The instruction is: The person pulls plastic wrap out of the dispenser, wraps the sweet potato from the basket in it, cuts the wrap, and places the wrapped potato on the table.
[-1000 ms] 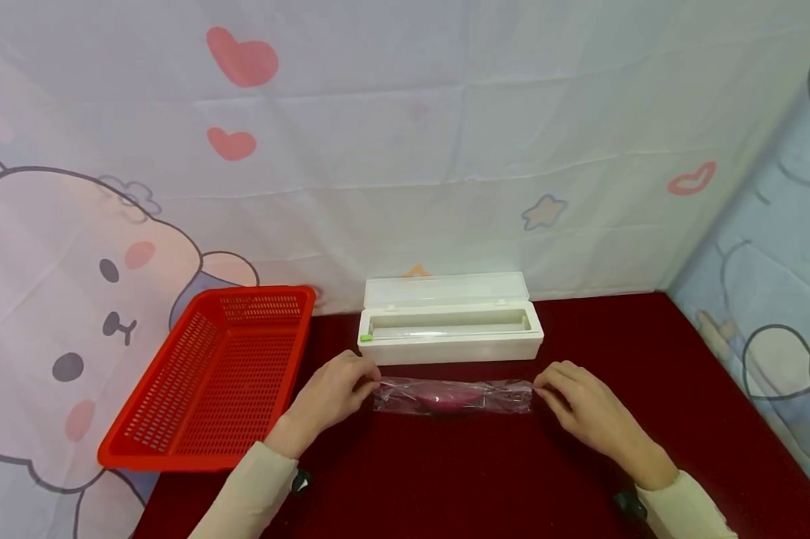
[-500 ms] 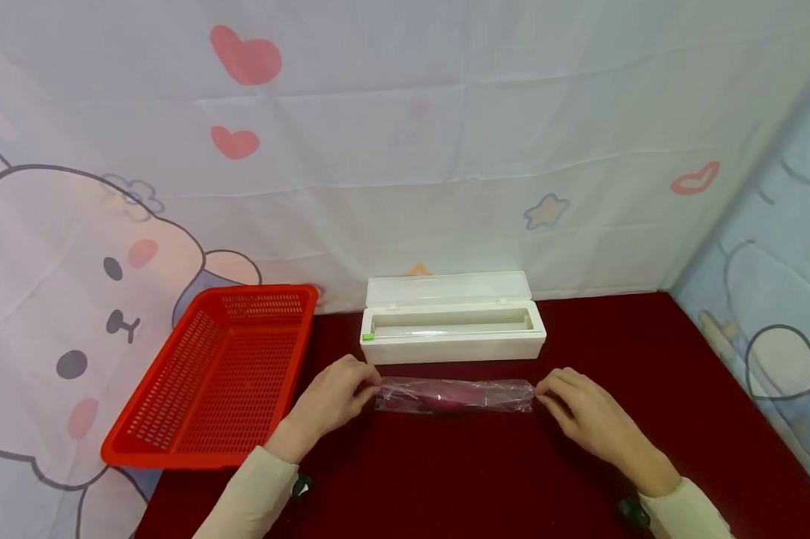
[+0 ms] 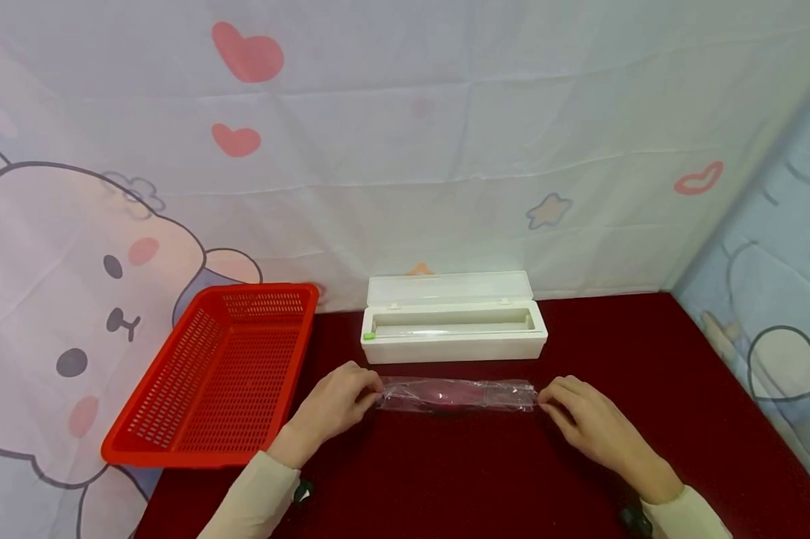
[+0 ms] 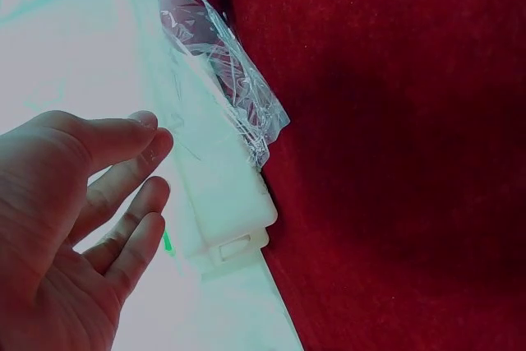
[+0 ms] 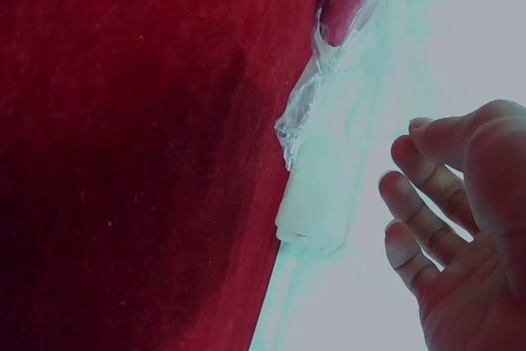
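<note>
A strip of clear plastic wrap (image 3: 499,395) lies across the dark red tabletop, folded around a long reddish-pink thing (image 5: 349,2) whose exact kind the film obscures. At the strip's left end, my left hand (image 3: 337,400) pinches the film's edge between thumb and index finger. My right hand (image 3: 590,419) pinches the opposite end in the same way. Both wrist views show thumb and index tips together and the other fingers loosely bent; the film between the tips is hard to make out. Right behind the strip stands a white plastic-wrap dispenser box (image 3: 455,349), its clear lid (image 3: 448,288) raised.
A red perforated basket (image 3: 290,374) stands at the left, close to my left forearm. A small green slider (image 3: 369,336) sits on the dispenser's left front edge. Behind the table hangs a printed cloth backdrop (image 3: 391,135), which continues along the right side.
Both hands have come slightly lower and nearer, still at the ends of the strip. The pink thing shows more faintly through the film. Dispenser and basket stay put.
</note>
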Demonstrator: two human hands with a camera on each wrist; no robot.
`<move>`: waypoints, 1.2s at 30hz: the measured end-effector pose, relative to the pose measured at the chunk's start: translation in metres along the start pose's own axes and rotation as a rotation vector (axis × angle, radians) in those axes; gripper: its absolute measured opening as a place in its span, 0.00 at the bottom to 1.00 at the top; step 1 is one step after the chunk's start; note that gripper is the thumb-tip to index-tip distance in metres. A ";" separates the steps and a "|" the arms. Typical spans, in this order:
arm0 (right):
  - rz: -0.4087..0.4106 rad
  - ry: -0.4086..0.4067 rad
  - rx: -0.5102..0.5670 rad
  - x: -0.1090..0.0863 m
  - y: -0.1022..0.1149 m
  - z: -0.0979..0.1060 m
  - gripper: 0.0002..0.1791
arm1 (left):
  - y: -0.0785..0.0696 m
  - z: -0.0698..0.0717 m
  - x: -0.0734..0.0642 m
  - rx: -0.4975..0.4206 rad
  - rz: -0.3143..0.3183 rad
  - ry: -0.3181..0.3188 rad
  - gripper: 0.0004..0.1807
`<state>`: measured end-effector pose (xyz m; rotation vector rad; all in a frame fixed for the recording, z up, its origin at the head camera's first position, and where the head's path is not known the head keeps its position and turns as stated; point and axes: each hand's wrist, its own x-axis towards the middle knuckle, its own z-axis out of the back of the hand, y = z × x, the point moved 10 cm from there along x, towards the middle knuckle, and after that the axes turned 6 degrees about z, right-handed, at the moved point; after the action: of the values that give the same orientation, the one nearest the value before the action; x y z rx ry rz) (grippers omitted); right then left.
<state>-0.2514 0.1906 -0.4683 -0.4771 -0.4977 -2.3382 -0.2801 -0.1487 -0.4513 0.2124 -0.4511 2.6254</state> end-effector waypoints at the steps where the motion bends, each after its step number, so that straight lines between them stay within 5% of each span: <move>1: -0.005 0.006 0.001 0.000 0.000 -0.001 0.12 | -0.001 0.000 0.000 -0.001 -0.005 -0.004 0.05; 23: -0.052 0.082 0.021 -0.008 -0.004 -0.017 0.10 | 0.000 -0.012 -0.006 -0.025 0.040 0.050 0.05; 36: -0.062 0.108 0.023 -0.008 -0.008 -0.029 0.10 | -0.002 -0.017 -0.006 0.011 -0.020 0.022 0.06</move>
<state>-0.2570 0.1872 -0.4988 -0.3274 -0.4937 -2.4001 -0.2745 -0.1435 -0.4675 0.1905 -0.4251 2.6082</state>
